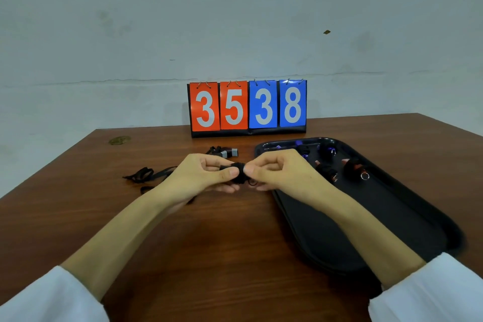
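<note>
- Bundle (239, 172): small, black, fuzzy-looking; held above the table (222, 243), just left of the left rim of the tray (392, 217), level with the tray's far half.
- Left hand (206, 172): grasping the bundle on the side away from the tray; thumb on top, fingers curled behind and beneath.
- Right hand (277, 171): pinching the tray-side end of the bundle between thumb and forefinger; other fingers curled; forearm crossing above the tray's left rim.
- Ring (252, 182): thin, dark, just below the bundle, beside the tray's left rim; attachment to the bundle not discernible.
- Tray: black, oblong, resting on the table; small black, purple and red parts with metal rings grouped at its far end.
- Straps (149, 175): black, loose, lying on the table well left of the tray, partly hidden behind the left forearm.
- Clips (227, 152): black pieces with grey ends, on the table just left of the tray's far-left corner, beyond the hands.
- Scoreboard (248, 107): upright beyond the tray's far end, at the wall; 3 5 on red, 3 8 on blue.
- Sleeves (52, 295): white, on both arms, nearer than the tray's near end.
</note>
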Demonstrator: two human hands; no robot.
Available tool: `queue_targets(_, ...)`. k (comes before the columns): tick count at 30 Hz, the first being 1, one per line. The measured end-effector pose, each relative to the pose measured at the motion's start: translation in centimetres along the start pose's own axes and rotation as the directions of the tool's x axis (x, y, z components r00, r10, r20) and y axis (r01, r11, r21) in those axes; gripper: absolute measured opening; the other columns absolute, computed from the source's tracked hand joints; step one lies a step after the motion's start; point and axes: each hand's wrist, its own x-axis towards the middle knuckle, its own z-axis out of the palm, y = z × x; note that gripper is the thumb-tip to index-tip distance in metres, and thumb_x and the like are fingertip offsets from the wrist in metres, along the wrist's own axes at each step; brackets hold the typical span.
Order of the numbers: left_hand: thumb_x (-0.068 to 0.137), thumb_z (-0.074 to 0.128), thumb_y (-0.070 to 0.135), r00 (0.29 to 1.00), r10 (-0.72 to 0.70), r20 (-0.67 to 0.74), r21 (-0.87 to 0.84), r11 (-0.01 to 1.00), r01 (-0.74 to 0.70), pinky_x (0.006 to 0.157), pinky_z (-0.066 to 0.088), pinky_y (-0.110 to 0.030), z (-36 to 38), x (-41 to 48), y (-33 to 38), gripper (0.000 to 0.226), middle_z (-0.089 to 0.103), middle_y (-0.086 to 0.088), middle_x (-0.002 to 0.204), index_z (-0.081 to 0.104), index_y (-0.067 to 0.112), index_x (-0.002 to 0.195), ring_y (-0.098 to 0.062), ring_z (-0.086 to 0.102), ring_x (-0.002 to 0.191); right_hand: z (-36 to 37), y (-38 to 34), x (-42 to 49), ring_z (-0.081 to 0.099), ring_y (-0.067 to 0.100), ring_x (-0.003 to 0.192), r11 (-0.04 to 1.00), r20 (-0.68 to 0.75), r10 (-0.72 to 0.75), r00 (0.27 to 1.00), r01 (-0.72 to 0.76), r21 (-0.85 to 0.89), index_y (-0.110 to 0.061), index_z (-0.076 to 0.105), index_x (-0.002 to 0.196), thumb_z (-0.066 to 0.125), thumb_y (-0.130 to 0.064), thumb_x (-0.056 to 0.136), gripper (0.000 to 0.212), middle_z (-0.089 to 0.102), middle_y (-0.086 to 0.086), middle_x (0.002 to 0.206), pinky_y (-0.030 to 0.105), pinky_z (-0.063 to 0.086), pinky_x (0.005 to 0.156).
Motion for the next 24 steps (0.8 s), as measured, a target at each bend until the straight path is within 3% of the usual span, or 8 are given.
queue_targets(2,0.074,0.067,0.024,0.996,-0.009,0.091,0.061,0.998,0.004,0.071,0.057,-0.021,1.3,0.3,0.7,0.035,0.073,-0.016,0.093,0.069,0.005,0.104,-0.023,0.071,0.084,-0.5,0.4,-1.4,0.064,-0.002,0.074,0.989,-0.103,-0.007,0.995,-0.008,-0.149,-0.026,0.066,0.087,0.071,-0.035,0.077,0.014,0.067,-0.010,0.077,0.012,0.051,0.067)
queue_targets(4,0.076,0.066,0.027,0.981,-0.043,0.191,0.126,0.992,0.019,0.073,0.056,-0.022,2.7,0.7,1.2,0.036,0.072,-0.017,0.094,0.068,0.006,0.106,-0.022,0.070,0.084,-1.3,1.1,-2.9,0.062,-0.003,0.071,0.974,-0.182,0.008,0.983,-0.049,-0.221,-0.029,0.064,0.083,0.075,-0.037,0.072,0.018,0.066,-0.012,0.076,0.009,0.047,0.062)
queue_targets(8,0.081,0.064,0.030,0.945,-0.052,0.322,0.268,0.963,-0.038,0.076,0.053,-0.023,5.5,1.9,1.5,0.035,0.070,-0.016,0.096,0.067,0.010,0.110,-0.019,0.066,0.083,-2.5,2.4,-5.9,0.061,0.000,0.075,0.970,-0.302,0.012,0.953,-0.084,-0.227,-0.029,0.062,0.106,0.080,-0.032,0.068,0.042,0.063,-0.012,0.085,0.012,0.050,0.069)
queue_targets(11,0.087,0.062,0.031,0.914,-0.049,0.404,0.406,0.905,-0.131,0.081,0.052,-0.025,7.6,3.1,1.9,0.029,0.069,-0.014,0.097,0.067,0.018,0.112,-0.016,0.064,0.083,-3.3,3.2,-7.7,0.059,0.001,0.073,0.943,-0.356,-0.015,0.934,-0.105,-0.314,-0.028,0.064,0.108,0.079,-0.030,0.069,0.042,0.061,-0.014,0.081,0.013,0.050,0.070)
queue_targets(13,0.089,0.061,0.031,0.884,-0.085,0.460,0.472,0.867,-0.162,0.089,0.049,-0.023,9.1,3.9,2.1,0.030,0.072,-0.002,0.094,0.063,0.021,0.117,-0.010,0.066,0.087,-3.8,3.8,-8.6,0.059,0.000,0.076,0.923,-0.393,0.008,0.919,-0.159,-0.350,-0.028,0.064,0.108,0.077,-0.033,0.071,0.040,0.060,-0.016,0.083,0.015,0.051,0.074)
queue_targets(16,0.089,0.062,0.025,0.879,-0.153,0.452,0.475,0.875,-0.092,0.094,0.043,-0.023,10.7,4.9,1.8,0.038,0.072,0.003,0.102,0.046,0.022,0.124,-0.001,0.065,0.092,-4.0,4.7,-9.2,0.060,0.002,0.085,0.897,-0.436,0.027,0.900,-0.214,-0.386,-0.028,0.065,0.112,0.072,-0.035,0.074,0.039,0.065,-0.011,0.095,0.019,0.050,0.080)
queue_targets(20,0.090,0.060,0.025,0.880,-0.134,0.456,0.539,0.828,-0.153,0.074,0.042,-0.010,11.7,5.4,1.2,0.026,0.068,0.008,0.096,0.052,0.018,0.113,0.009,0.060,0.077,-3.8,5.5,-9.4,0.055,0.001,0.080,0.870,-0.443,0.025,0.896,-0.238,-0.432,-0.029,0.066,0.110,0.066,-0.037,0.079,0.032,0.067,-0.010,0.098,0.014,0.042,0.073)
queue_targets(24,0.089,0.061,0.031,0.890,-0.073,0.449,0.664,0.694,-0.278,0.080,0.047,-0.031,11.2,5.8,0.7,0.018,0.058,-0.002,0.111,0.062,0.028,0.107,-0.011,0.053,0.086,-3.3,6.1,-9.2,0.061,0.006,0.085,0.853,-0.448,0.057,0.892,-0.277,-0.442,-0.027,0.064,0.111,0.064,-0.041,0.079,0.034,0.066,-0.010,0.097,0.020,0.049,0.075)
